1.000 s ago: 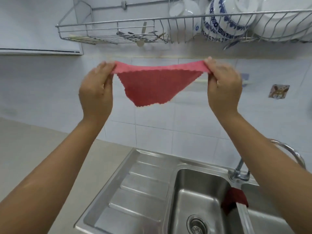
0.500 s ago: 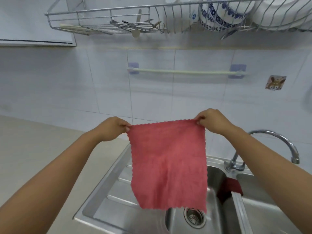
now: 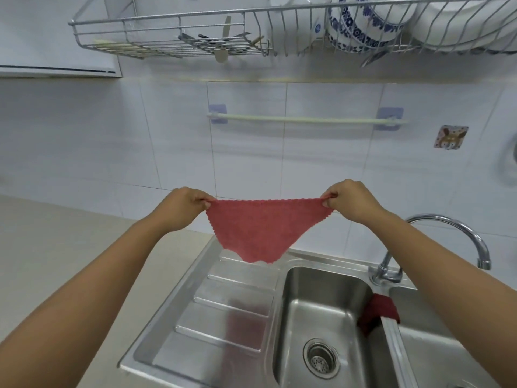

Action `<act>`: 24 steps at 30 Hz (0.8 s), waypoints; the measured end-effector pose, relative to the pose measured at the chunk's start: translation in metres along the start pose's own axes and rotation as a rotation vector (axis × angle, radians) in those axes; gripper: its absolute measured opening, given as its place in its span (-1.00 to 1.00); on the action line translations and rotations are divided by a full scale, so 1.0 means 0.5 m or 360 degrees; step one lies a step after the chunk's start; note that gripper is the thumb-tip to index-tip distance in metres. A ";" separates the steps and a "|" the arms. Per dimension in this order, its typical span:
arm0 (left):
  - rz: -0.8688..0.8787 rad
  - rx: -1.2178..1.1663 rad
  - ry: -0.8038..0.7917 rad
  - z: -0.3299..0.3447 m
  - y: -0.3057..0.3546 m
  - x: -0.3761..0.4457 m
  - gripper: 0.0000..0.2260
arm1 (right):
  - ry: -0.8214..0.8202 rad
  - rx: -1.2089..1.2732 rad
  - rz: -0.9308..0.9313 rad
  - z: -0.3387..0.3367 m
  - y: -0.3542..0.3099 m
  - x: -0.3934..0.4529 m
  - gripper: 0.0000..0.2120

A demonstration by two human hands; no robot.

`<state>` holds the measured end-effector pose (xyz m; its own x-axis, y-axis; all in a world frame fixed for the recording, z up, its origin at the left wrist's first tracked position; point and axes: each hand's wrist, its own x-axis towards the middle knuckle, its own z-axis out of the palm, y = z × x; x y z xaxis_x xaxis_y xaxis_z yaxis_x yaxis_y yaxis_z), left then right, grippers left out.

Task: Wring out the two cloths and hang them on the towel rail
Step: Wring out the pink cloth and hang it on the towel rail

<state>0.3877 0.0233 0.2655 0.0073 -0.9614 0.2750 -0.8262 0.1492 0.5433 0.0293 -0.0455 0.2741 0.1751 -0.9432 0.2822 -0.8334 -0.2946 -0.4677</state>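
Because a cloth hangs best when it goes over a bar flat, the pink cloth (image 3: 261, 231) is held stretched by two top corners, its upper edge pulled nearly straight and the rest sagging to a point below. The left hand (image 3: 181, 210) pinches the corner at 9 o'clock of the cloth, fingers curled shut on the fabric; the right hand (image 3: 351, 204) does the same at 3 o'clock, thumb and fingertips clamped on the other corner. Neither hand touches anything else.

The cloth hangs in the air over the back edge of the sink (image 3: 223, 301), above its ribbed draining board, so any drips would fall on steel rather than on the bench (image 3: 70, 247) at 9 o'clock. The towel rail (image 3: 305, 119) is fixed to the tiled wall at 12 o'clock from the cloth, well above it and bare. I judge that this cloth is wrung and being spread ready to lift up and drape over the rail.

The second, dark red cloth (image 3: 379, 310) lies bunched over the divider between the two basins, at about 4 o'clock from the pink one, beneath the right forearm. It looks untouched, so roughly half the job remains. The tap (image 3: 447, 233) arches at 3 o'clock, close to the right arm.
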 end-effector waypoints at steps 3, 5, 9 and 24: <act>-0.0056 0.0005 0.0085 -0.003 0.000 0.020 -0.82 | 0.0053 0.0124 0.0050 -0.001 -0.008 0.011 -0.87; -0.0098 0.0077 0.0172 -0.009 0.002 0.041 -0.88 | 0.0065 0.0263 0.0120 -0.006 -0.018 0.024 -0.92; -0.0087 0.0248 0.0294 -0.031 0.016 0.088 -0.91 | -0.0060 0.0824 0.0435 -0.016 -0.035 0.047 -0.87; -0.0501 -0.1170 0.0074 -0.178 0.104 0.305 -0.89 | 0.0167 0.2150 0.0576 -0.140 -0.155 0.254 -0.82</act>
<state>0.3958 -0.0948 0.4065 0.2153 -0.9755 0.0461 -0.1985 0.0025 0.9801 0.0796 -0.1318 0.4050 -0.0275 -0.9996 0.0064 0.3289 -0.0150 -0.9442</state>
